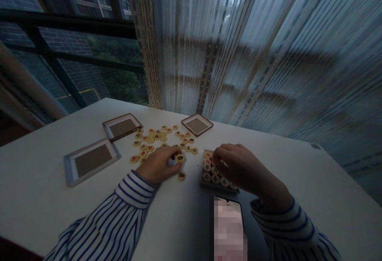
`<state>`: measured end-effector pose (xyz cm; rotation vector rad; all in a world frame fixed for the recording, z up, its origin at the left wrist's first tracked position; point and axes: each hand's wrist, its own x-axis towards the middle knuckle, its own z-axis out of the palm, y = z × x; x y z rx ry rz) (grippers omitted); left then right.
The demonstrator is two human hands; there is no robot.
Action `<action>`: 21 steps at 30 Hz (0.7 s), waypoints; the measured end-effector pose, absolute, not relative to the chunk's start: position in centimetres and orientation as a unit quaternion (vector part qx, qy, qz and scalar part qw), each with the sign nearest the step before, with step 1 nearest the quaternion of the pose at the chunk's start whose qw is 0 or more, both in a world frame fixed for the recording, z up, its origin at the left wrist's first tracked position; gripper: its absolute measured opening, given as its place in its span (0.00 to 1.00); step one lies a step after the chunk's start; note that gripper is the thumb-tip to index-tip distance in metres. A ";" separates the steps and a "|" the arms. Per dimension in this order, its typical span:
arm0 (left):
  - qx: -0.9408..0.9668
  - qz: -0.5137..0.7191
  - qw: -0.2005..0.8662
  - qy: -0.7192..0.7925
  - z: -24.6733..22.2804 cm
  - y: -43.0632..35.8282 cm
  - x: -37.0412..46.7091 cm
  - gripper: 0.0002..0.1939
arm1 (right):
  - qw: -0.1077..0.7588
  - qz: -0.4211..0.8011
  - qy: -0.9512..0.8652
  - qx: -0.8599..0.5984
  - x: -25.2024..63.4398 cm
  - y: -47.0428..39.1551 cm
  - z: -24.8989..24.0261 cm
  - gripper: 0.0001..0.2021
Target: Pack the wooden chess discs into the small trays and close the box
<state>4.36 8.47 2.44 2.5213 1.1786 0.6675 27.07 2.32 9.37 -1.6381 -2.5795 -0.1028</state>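
My left hand [162,163] pinches a round Chinese chess piece [180,158] with a dark character between thumb and fingers, just above the table. Another dark-marked piece [182,176] lies flat by my left thumb. More red- and dark-marked pieces [151,148] are scattered loosely beyond this hand. On the right, a shallow box [205,184] holds rows of pieces, red ones at the back left and dark ones in front. My right hand [238,163] is over the box with its fingers curled down, covering its right side. Whatever those fingers hold is hidden.
A phone [229,229] lies in front of the box. Three shallow trays or lids rest on the white table [167,221]: a pale one [70,175], a brown-rimmed one [107,133] and another brown-rimmed one [197,134] at the back. Behind are a string curtain [209,54] and a window.
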 end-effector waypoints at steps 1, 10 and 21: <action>0.870 0.245 0.140 0.403 2.5 8.3 4.5 0.10 | 0.043 -0.033 -0.842 -0.536 27.0 2.3 9.4 0.08; 0.844 0.349 0.154 0.378 2.6 7.0 5.6 0.06 | 0.036 -0.031 -0.844 -0.534 26.7 2.1 9.4 0.07; 0.846 0.345 0.174 0.366 2.4 6.5 6.2 0.09 | 0.066 -0.037 -0.854 -0.515 26.8 2.3 8.8 0.07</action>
